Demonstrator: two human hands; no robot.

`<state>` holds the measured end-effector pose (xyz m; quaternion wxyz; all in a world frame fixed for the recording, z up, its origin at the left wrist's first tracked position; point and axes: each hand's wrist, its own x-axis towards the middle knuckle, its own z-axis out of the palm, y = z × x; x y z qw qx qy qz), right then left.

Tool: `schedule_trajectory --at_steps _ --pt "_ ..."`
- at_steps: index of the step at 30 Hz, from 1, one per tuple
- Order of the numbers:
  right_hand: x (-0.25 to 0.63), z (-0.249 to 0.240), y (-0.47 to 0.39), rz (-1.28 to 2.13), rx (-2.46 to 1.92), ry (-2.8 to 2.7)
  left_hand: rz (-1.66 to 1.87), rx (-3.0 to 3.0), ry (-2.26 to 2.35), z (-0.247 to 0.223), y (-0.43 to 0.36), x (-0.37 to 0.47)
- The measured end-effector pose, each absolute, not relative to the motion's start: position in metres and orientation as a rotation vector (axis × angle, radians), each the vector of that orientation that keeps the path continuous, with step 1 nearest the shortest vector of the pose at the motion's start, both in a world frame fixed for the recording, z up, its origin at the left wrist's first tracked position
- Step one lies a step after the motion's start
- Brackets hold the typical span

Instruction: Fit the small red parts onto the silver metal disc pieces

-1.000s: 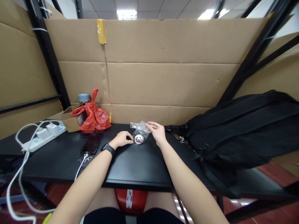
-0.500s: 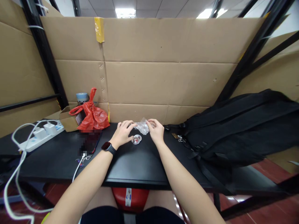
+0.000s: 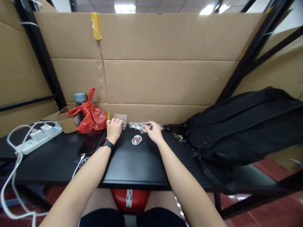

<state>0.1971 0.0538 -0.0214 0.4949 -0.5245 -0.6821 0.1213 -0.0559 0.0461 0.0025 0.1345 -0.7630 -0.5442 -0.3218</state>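
Observation:
At the back of the black desk, my left hand (image 3: 114,130) has its fingers curled on a small clear plastic bag (image 3: 121,117). The bag sticks up beyond the fingertips. My right hand (image 3: 154,133) pinches a small clear packet (image 3: 142,130) with thumb and fingers, at a row of similar clear packets (image 3: 133,125) lying along the cardboard wall. What is inside the packets is too small to make out. Between the hands, nearer to me, two small round silvery dishes (image 3: 135,141) overlap on the desk, with something reddish in the front one.
A black backpack (image 3: 246,126) fills the desk's right side, with keys (image 3: 181,138) beside it. To the left are a red plastic bag (image 3: 92,118), a cardboard box (image 3: 66,121), a white power strip (image 3: 39,138) with looping cables and a blurred-out dark device (image 3: 87,143). Cardboard (image 3: 156,78) walls the back.
My hands have moved apart. The left went leftward to the clear bag by the wall, while the right came down among the packets, which now show in a row.

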Motion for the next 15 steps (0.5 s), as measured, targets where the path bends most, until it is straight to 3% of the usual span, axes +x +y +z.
schedule_trajectory --at_steps 5,15 --pt "0.206 -0.034 0.058 0.208 -1.534 -1.933 -0.507 -2.388 -1.887 -0.024 0.073 -0.069" --pt "0.207 -0.038 0.056 0.236 -1.787 -2.012 -0.423 -2.339 -1.985 -0.031 0.073 -0.07"
